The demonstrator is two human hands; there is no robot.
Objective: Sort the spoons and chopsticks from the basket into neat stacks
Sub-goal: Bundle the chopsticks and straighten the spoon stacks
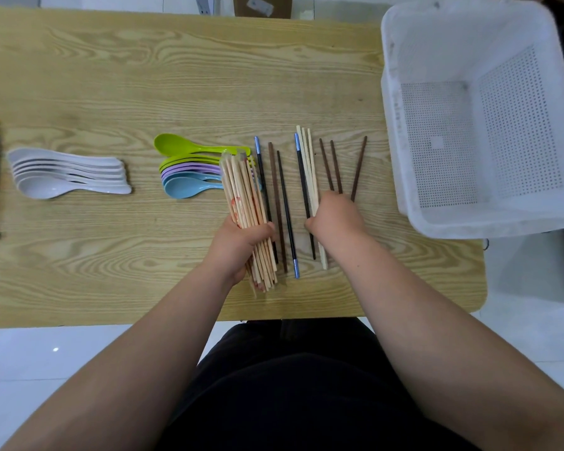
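While in left hand (238,245), wrapped chopsticks (241,190) (red print (235,203) unreadable)

Wooden table (111,76): white spoons (69,175), coloured spoons (183,187), loose chopsticks (309,164), white basket (392,131) at right edge.

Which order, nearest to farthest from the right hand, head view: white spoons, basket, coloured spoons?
1. Basket, just to the right of the right hand.
2. Coloured spoons, left of centre on the table.
3. White spoons, far left.
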